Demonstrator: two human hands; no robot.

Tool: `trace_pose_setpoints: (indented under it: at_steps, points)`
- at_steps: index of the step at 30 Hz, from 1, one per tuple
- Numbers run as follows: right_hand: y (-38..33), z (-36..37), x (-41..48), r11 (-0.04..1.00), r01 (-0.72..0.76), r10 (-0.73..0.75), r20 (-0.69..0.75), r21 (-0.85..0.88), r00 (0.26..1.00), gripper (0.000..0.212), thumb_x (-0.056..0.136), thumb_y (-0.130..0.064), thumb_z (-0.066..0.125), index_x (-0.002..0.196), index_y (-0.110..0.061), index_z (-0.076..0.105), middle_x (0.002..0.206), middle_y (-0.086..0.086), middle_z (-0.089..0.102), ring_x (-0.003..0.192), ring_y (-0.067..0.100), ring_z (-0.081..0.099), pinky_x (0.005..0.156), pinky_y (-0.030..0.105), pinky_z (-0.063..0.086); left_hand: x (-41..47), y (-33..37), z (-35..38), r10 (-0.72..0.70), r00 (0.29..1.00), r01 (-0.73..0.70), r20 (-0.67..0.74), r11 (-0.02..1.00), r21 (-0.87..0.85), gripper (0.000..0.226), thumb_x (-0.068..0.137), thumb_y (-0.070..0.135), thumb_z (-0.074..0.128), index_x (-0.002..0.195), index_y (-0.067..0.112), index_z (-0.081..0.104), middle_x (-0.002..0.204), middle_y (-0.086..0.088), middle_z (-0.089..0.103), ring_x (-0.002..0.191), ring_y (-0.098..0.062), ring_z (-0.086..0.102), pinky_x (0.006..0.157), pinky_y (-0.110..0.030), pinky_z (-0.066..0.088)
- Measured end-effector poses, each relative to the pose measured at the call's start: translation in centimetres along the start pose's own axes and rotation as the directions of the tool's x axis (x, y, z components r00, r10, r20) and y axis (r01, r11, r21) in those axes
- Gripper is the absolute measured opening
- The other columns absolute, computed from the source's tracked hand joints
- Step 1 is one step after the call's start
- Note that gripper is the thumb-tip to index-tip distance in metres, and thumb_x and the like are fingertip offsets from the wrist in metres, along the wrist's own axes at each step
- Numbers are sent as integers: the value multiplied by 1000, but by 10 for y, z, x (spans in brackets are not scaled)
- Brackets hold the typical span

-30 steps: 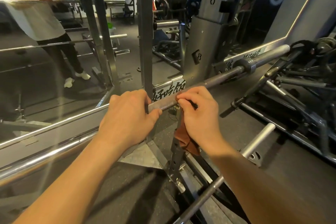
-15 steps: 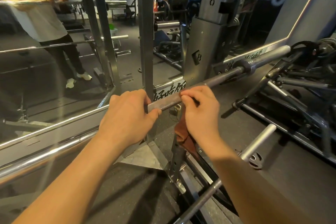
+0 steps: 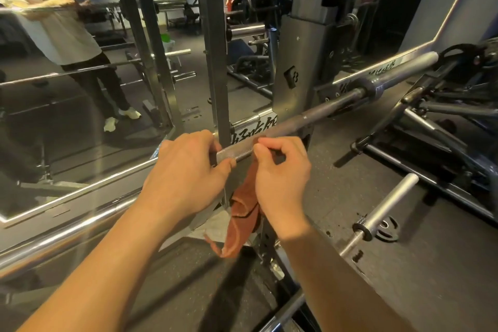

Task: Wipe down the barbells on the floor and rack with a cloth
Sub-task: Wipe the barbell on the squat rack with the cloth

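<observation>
Rack carries the barbell across the view, its shaft rising from the hands at centre to the sleeve at far right. A second barbell lies on the rubber floor to the right of the rack foot, with neither hand on it. Step in hand looks like wiping the racked shaft at its knurled section, with most of the shaft toward the sleeve probably left to do. To do it well, the person should wrap the cloth fully round the shaft, squeeze, and run long strokes out toward the sleeve, twisting a little so the fabric gets into the knurl. Bracing the bar with the other hand would stop it rolling on its supports. Most of the rust-coloured cloth hangs loose below the bar, close to the perforated upright, so it could snag there and is better gathered up first. Left hand is closed round the barbell just left of the bare knurl, fingers over the top and thumb underneath. Right hand sits just right of the knurl, fingers curled with the tips on the bar, and holds the cloth's top end under the palm. Whether the cloth wraps the shaft there is hidden.
</observation>
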State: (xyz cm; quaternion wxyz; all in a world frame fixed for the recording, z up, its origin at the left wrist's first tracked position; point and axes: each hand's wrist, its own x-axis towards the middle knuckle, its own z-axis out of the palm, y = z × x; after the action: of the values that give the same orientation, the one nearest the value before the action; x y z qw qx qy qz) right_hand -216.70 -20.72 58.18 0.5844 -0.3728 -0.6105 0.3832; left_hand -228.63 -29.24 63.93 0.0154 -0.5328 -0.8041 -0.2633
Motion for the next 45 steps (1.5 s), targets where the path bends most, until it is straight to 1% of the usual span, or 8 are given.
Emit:
trace_pose_setpoints:
  at_steps: [5,13,16,21,27,33,40,45]
  points:
    - [-6,5,26,995,-93,98,-151,42,984,13,95,-13,70,92,-26,67,106,-7,59,93,-11,56,81,2,42,-1,0,-4,-15,999,15,35,1000,-9,16,97,45,63,98,30,59,89,16,57,90,-16,55,95,-41,33]
    - [-2,4,40,997,14,-25,-144,-78,989,15,94,-12,70,88,-24,65,103,-6,58,92,-10,55,87,13,47,-3,3,-8,-4,999,6,46,999,-46,12,97,40,64,95,31,57,87,17,56,85,-11,53,99,-46,41]
    - [-6,5,44,997,2,-15,-159,-78,987,15,96,-14,68,89,-25,63,106,-6,57,94,-12,54,86,6,43,-2,3,-9,-6,999,8,44,999,-53,12,97,41,64,95,32,57,87,17,56,86,-8,53,102,-47,40]
    - [4,12,7,984,129,-135,-39,-120,990,4,95,-12,68,93,-15,69,103,-6,55,96,4,58,85,16,48,-3,5,-8,-12,999,14,53,999,-44,12,97,40,64,98,30,58,88,18,54,88,-13,54,99,-49,44]
    - [0,5,47,980,55,-76,-104,-190,992,6,97,-17,65,93,-22,66,104,-13,55,95,-9,54,82,3,40,-3,4,-7,-2,999,4,42,999,-42,13,96,39,66,95,29,58,85,17,54,85,-12,54,96,-48,45]
    - [-1,13,-1,955,240,-238,36,-176,971,7,94,-7,68,94,-13,71,101,-8,55,92,-3,55,80,7,42,-2,4,-6,-27,999,27,32,1000,-15,11,96,38,65,96,29,60,90,13,58,93,-18,54,97,-41,35]
    - [8,-1,59,952,115,-135,-55,-282,989,10,99,-23,63,103,-20,72,107,-10,61,102,7,58,92,34,54,-7,7,-18,9,998,-18,59,989,147,26,98,52,57,112,32,66,99,12,64,99,-16,57,98,-41,33]
    - [2,6,-3,945,220,-214,52,-242,976,32,103,-24,50,128,-17,69,121,-6,56,112,-2,43,92,11,40,-19,-5,-22,-47,999,46,11,998,48,20,94,50,64,98,30,61,92,14,59,95,-17,55,98,-42,34]
